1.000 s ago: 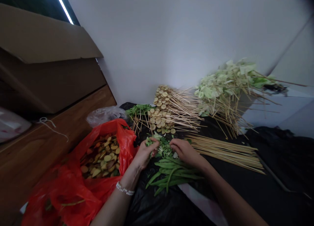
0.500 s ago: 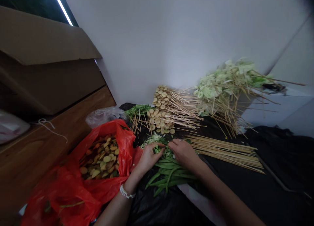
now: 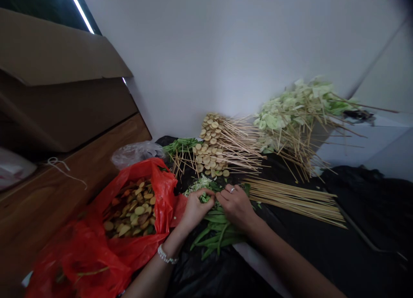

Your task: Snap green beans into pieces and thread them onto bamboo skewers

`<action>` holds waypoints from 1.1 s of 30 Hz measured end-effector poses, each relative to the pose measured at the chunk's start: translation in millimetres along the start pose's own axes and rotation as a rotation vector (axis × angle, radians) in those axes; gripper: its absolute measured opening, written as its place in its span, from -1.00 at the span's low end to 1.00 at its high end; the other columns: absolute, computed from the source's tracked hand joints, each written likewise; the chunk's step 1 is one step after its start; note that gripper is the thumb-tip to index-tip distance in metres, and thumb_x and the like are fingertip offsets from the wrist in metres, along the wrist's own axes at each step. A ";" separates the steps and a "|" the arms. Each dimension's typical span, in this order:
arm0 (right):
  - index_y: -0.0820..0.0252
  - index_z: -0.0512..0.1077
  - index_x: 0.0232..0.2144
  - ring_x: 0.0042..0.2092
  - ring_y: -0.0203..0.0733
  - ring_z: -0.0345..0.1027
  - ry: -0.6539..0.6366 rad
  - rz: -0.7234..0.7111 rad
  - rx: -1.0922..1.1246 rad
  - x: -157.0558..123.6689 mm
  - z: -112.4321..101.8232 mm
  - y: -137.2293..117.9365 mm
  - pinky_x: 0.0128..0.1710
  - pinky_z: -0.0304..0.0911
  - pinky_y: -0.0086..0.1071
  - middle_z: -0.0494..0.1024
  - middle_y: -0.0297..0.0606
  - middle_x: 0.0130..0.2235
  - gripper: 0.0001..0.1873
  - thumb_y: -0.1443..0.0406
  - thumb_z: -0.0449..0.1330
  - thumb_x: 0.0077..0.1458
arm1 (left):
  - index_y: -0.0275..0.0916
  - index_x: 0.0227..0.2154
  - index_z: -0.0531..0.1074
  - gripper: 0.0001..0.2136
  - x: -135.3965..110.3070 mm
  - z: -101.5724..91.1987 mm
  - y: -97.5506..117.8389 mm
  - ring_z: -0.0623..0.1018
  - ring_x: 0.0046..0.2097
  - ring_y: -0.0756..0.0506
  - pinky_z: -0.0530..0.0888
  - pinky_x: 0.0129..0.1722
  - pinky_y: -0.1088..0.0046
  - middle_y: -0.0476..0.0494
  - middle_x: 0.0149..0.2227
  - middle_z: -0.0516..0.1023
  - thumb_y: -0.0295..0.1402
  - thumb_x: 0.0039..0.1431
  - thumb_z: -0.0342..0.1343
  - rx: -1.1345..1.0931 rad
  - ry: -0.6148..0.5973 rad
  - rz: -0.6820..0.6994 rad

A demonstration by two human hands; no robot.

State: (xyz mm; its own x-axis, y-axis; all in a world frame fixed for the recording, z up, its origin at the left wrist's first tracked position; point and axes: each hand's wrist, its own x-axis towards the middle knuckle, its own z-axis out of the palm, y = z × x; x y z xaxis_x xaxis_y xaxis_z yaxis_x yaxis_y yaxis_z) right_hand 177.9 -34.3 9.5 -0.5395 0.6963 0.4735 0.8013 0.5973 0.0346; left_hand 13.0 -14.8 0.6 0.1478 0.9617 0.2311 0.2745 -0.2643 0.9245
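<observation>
My left hand (image 3: 195, 210) pinches a little green piece (image 3: 204, 198). It is just beside my right hand (image 3: 236, 206), and I can't tell if that hand holds anything.

The left hand (image 3: 195, 209) and right hand (image 3: 237, 207) are drawn closer together than a second earlier, with a small green piece (image 3: 204, 198) now cupped in the left fingers, just beside the right fingertips. A ring (image 3: 232, 189) is brought into view on the right hand (absent from the first frame). Shredded pale greens (image 3: 200, 184) are left uncovered above the hands, and a flap of the red plastic bag (image 3: 179, 212) is exposed beside the left wrist.
</observation>
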 end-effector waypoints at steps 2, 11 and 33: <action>0.21 0.48 -0.32 -0.24 -0.13 0.23 0.069 0.004 0.001 -0.4 -1.0 -2.1 -0.28 -0.02 -0.25 0.46 -0.21 -0.43 -0.74 0.37 -0.01 0.28 | -0.26 -0.50 0.49 -0.91 -0.2 1.3 -2.1 0.35 -0.60 0.04 0.29 -0.57 0.55 0.06 -0.64 0.42 -0.35 -0.07 0.17 -0.153 -0.011 -0.151; 0.14 0.48 -0.24 -0.19 -0.13 0.39 0.410 0.379 0.562 1.5 -19.4 16.3 -0.15 0.24 -0.25 0.58 -0.17 -0.26 -0.74 0.26 -0.01 0.28 | -0.27 -0.51 0.47 -0.85 5.4 -5.4 -4.2 0.30 -0.64 0.06 0.22 -0.63 0.57 0.10 -0.68 0.36 -0.28 -0.08 0.20 -0.132 0.030 -0.230; 0.17 0.37 -0.28 -0.36 -0.24 0.47 0.617 0.732 1.283 11.6 -16.5 22.9 -0.46 0.44 -0.39 0.53 -0.28 -0.35 -0.76 0.11 0.15 0.17 | -0.31 -0.37 0.58 -0.84 -0.8 -2.7 6.8 0.60 -0.24 -0.14 0.46 -0.15 0.39 -0.16 -0.32 0.66 -0.32 0.06 0.20 0.059 -0.227 -0.015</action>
State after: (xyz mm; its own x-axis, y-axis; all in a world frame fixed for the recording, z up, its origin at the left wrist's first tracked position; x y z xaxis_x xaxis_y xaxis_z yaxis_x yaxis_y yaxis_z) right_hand 194.3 -19.1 30.3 0.2821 0.8997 0.3331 -0.0802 0.3681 -0.9263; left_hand 12.2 -17.2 7.5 0.3510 0.9263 0.1369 0.3322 -0.2599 0.9067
